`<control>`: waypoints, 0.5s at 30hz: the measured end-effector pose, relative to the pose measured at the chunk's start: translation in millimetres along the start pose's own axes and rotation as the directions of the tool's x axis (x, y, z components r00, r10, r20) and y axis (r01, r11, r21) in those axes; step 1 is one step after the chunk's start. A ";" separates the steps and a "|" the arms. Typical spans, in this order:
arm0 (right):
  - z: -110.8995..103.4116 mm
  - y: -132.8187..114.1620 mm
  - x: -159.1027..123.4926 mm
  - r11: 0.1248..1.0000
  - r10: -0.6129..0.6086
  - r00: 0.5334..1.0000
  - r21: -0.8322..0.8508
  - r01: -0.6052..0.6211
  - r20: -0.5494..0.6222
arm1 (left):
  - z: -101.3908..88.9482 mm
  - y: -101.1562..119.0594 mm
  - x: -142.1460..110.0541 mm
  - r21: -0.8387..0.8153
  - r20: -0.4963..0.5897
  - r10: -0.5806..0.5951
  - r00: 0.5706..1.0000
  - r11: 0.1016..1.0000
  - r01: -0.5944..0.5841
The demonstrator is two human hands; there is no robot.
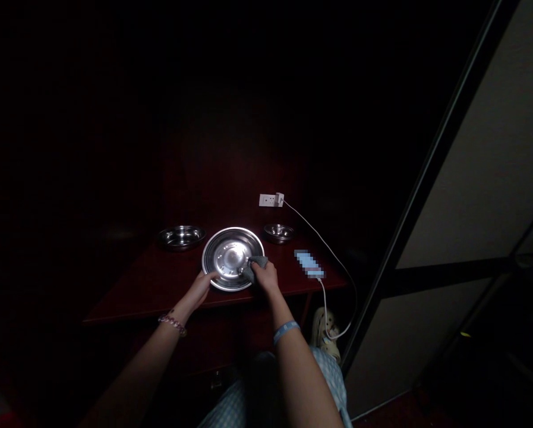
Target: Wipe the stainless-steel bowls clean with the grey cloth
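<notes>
A round, shiny metal basin (pixel 233 235) is tilted toward me above the front part of the dark red desk. Its lower left rim is gripped by my left hand (pixel 200 287), with the thumb over the inner edge and the other fingers hidden behind. My right hand (pixel 265 275) is closed on a grey cloth (pixel 256 270), which touches the inside of the basin near its right side. Bright light reflects off the basin's bottom.
On the dark red desk (pixel 141 285), a metal bowl (pixel 181 238) stands at the left and a smaller one (pixel 278 233) behind right. A phone (pixel 309 263) lies at the right, its white cable (pixel 319 229) running to a wall socket (pixel 267 200) and hanging over the edge near a clog shoe (pixel 320 327).
</notes>
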State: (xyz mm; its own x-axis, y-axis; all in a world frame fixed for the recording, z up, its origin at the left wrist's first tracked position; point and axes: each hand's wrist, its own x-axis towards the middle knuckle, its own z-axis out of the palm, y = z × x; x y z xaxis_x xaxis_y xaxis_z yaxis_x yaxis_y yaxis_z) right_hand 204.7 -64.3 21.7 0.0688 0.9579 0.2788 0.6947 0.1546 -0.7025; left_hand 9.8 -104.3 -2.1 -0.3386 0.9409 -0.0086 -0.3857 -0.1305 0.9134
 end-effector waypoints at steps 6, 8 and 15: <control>-2.5 -3.6 5.4 0.877 0.168 0.986 0.457 -0.150 0.002 | 2.9 1.4 -1.7 -0.016 -0.038 0.016 0.999 1.000 -0.017; -1.8 -3.8 8.2 0.754 0.184 0.982 0.646 -0.114 -0.041 | 2.6 -0.5 0.1 -0.056 -0.062 0.057 0.996 0.997 -0.060; -4.5 -4.3 12.2 0.521 0.179 0.982 0.852 -0.044 -0.059 | -1.5 -5.1 9.3 -0.133 -0.166 0.068 0.984 0.987 -0.090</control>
State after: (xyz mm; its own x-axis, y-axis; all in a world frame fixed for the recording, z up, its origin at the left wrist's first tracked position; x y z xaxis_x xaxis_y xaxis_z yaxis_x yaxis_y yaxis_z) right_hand 205.8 -54.3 31.1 0.2339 0.9542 0.1866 -0.2514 0.2447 -0.9364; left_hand 7.4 -95.4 -7.4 -0.5016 0.8650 -0.0141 -0.4639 -0.2553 0.8483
